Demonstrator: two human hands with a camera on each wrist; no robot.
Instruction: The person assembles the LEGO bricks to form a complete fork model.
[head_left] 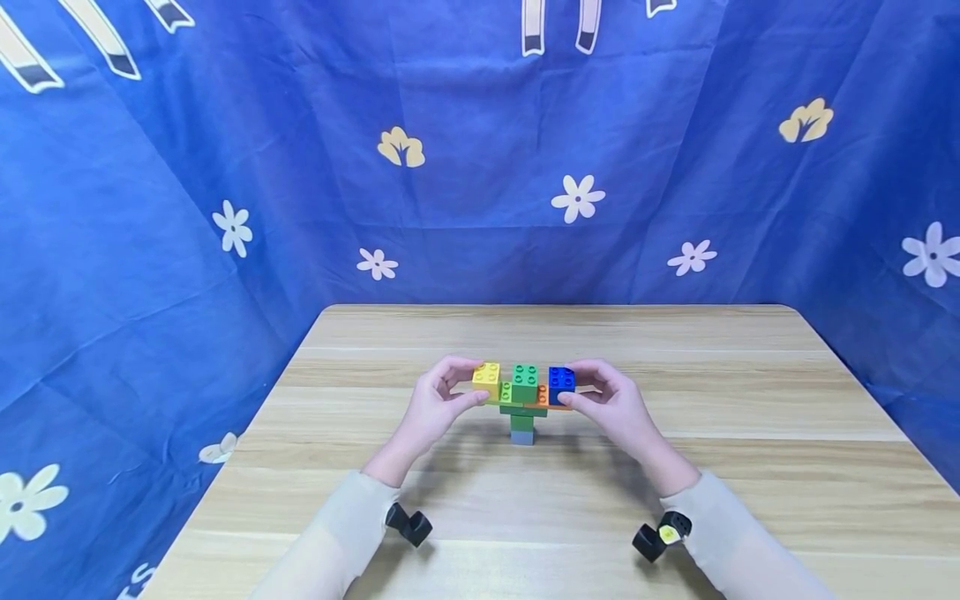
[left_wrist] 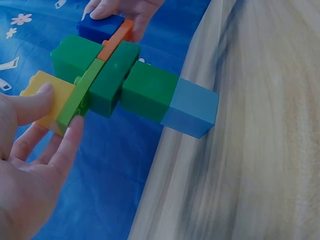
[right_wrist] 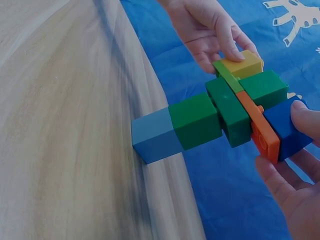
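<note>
A structure of toy building blocks stands upright on the table. Its base is a light blue block [left_wrist: 190,107], topped by a green block [left_wrist: 149,92] and a wider green brick [right_wrist: 227,112]. A lime green plate [left_wrist: 80,95] and an orange plate [right_wrist: 259,127] extend left and right across that brick. Another green block [head_left: 525,383] sits at the top centre. At the left end, my left hand [head_left: 433,404] grips the yellow block [head_left: 486,380] between thumb and fingers. My right hand [head_left: 617,407] likewise holds the dark blue block [head_left: 561,386] at the right end.
The wooden table [head_left: 480,508] extends around the structure on all sides. Behind it and at the sides hangs a blue cloth [head_left: 480,192] with flower prints. Small black devices are worn on both wrists, near the sleeve cuffs.
</note>
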